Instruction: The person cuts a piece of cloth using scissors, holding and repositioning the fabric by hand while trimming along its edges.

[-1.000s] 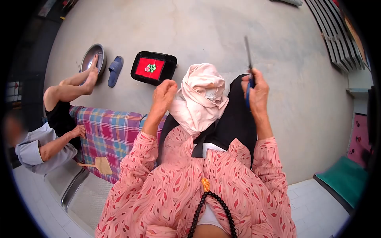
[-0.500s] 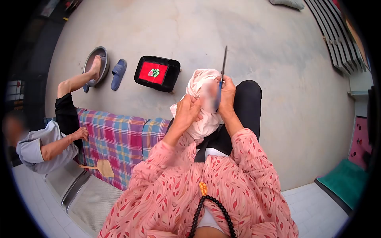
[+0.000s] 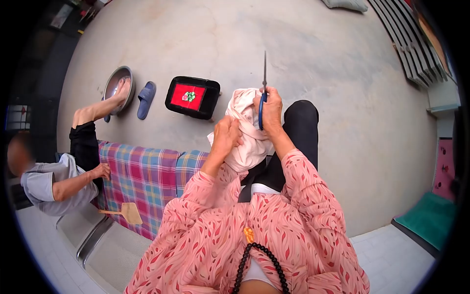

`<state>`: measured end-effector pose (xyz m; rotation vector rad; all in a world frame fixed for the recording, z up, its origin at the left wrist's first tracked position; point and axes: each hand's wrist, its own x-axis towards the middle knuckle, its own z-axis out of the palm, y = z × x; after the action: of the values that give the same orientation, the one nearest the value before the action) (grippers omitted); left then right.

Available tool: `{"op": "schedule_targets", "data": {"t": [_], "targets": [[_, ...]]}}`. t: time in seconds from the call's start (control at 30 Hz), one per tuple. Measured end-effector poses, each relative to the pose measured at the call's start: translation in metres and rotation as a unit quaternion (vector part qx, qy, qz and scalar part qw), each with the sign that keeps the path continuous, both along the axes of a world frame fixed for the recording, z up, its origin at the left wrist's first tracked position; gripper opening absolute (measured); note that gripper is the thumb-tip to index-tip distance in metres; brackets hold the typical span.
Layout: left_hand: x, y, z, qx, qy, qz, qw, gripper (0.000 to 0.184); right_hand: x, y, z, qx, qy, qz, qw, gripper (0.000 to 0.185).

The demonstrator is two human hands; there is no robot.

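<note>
A bunched piece of pale pink cloth (image 3: 248, 155) lies over my lap between my hands. My left hand (image 3: 226, 136) pinches a part of it on its left side, fingers closed. In my right hand (image 3: 272, 110) is a pair of scissors with blue handles (image 3: 263, 109); the blades point away from me, over the floor, and look closed together. The right fingers also rest against the cloth's upper right side. How much cloth the right hand grips, I cannot tell.
A black stool with a red top (image 3: 188, 96) stands ahead. Left of it lie a blue slipper (image 3: 145, 101) and a metal basin (image 3: 113, 82) holding a seated person's feet. A plaid cloth (image 3: 139, 169) covers the bench, with a fly swatter (image 3: 131, 213) on it.
My right hand and the scissors have shifted slightly left, with the blades now more upright. My left hand has moved a little left. The other person's feet have shifted in the basin.
</note>
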<state>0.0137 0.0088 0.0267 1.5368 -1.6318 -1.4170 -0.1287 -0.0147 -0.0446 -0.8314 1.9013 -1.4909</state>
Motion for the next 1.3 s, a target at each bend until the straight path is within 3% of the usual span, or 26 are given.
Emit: {"op": "schedule_targets", "data": {"t": [0.1, 0.17, 0.2, 0.27, 0.37, 0.4, 0.47, 0.53, 0.6, 0.67, 0.73, 0.8, 0.87, 0.93, 1.0, 1.1, 1.2, 1.3], "targets": [[-0.007, -0.017, 0.006, 0.054, -0.099, -0.023, 0.993, 0.031, 0.001, -0.002, 0.018, 0.073, -0.008, 0.005, 0.997, 0.037], [-0.009, -0.031, -0.003, 0.034, -0.190, -0.103, 0.976, 0.030, 0.006, -0.007, 0.017, 0.076, 0.138, 0.010, 0.987, 0.036], [-0.009, -0.032, -0.005, 0.052, -0.177, -0.092, 0.979, 0.029, 0.006, -0.012, 0.015, 0.075, 0.211, 0.011, 0.975, 0.036], [-0.010, -0.032, 0.000, 0.085, -0.151, -0.067, 0.983, 0.027, -0.001, -0.020, 0.007, 0.023, 0.136, 0.027, 0.990, 0.033], [0.006, -0.022, 0.001, 0.116, 0.037, 0.016, 0.992, 0.018, -0.015, -0.013, 0.010, -0.031, -0.102, 0.055, 0.993, 0.031], [0.013, -0.018, 0.000, 0.128, 0.101, 0.044, 0.986, 0.015, -0.024, -0.004, 0.019, -0.064, -0.243, 0.069, 0.965, 0.029], [0.023, -0.015, 0.002, 0.063, 0.134, 0.062, 0.987, 0.011, -0.035, 0.006, 0.053, -0.067, -0.249, 0.046, 0.965, 0.029], [0.026, -0.018, 0.029, 0.090, 0.294, 0.084, 0.948, 0.009, -0.051, 0.015, 0.075, -0.082, -0.289, 0.050, 0.952, 0.030], [0.037, -0.030, 0.048, 0.119, 0.483, 0.055, 0.866, 0.010, -0.062, 0.018, 0.105, -0.092, -0.283, 0.038, 0.954, 0.031], [0.033, -0.042, 0.080, 0.172, 0.573, 0.160, 0.785, 0.019, -0.075, 0.023, 0.129, -0.138, -0.302, 0.041, 0.943, 0.033], [0.055, -0.055, 0.091, 0.178, 0.630, 0.112, 0.748, 0.023, -0.087, 0.029, 0.154, -0.184, -0.333, 0.040, 0.924, 0.034], [0.057, -0.052, 0.115, 0.126, 0.557, 0.121, 0.812, 0.022, -0.100, 0.041, 0.165, -0.204, -0.318, 0.067, 0.924, 0.035], [0.061, -0.043, 0.122, 0.065, 0.448, 0.113, 0.885, 0.022, -0.102, 0.054, 0.164, -0.137, -0.199, 0.088, 0.966, 0.032], [0.061, -0.032, 0.104, 0.028, 0.265, 0.075, 0.961, 0.023, -0.103, 0.067, 0.146, -0.050, -0.112, 0.123, 0.985, 0.030], [0.072, -0.018, 0.064, 0.102, 0.152, 0.081, 0.980, 0.016, -0.096, 0.083, 0.109, 0.000, -0.115, 0.151, 0.982, 0.028], [0.091, 0.003, 0.015, 0.147, 0.121, 0.092, 0.977, 0.012, -0.082, 0.107, 0.074, 0.081, 0.036, 0.154, 0.984, 0.028], [0.089, 0.012, 0.012, 0.163, 0.080, 0.090, 0.979, 0.012, -0.070, 0.114, 0.078, 0.087, 0.162, 0.163, 0.969, 0.028], [0.079, 0.012, 0.020, 0.102, 0.002, 0.017, 0.995, 0.018, -0.068, 0.113, 0.083, 0.132, 0.186, 0.166, 0.959, 0.029]]}}
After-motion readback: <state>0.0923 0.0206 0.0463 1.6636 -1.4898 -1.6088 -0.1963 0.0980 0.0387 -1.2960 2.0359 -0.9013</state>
